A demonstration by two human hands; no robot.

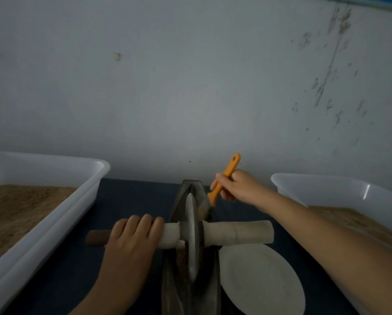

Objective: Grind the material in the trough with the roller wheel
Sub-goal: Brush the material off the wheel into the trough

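A dark, boat-shaped trough (213, 289) runs away from me at the centre of the table. The grey roller wheel (192, 237) stands upright in its groove, with brown ground material (182, 258) beside it. A paper-wrapped axle handle (238, 232) sticks out to either side of the wheel. My left hand (133, 237) grips the left part of that handle. My right hand (233, 185) holds an orange-handled brush (222, 183), whose bristles touch the trough's inner right wall just behind the wheel.
A white plastic bin (61, 214) with brown powder stands at the left. A second white bin (322, 187) with powder stands at the right. A white paper plate (263, 280) lies right of the trough. Close behind the dark table rises a stained wall.
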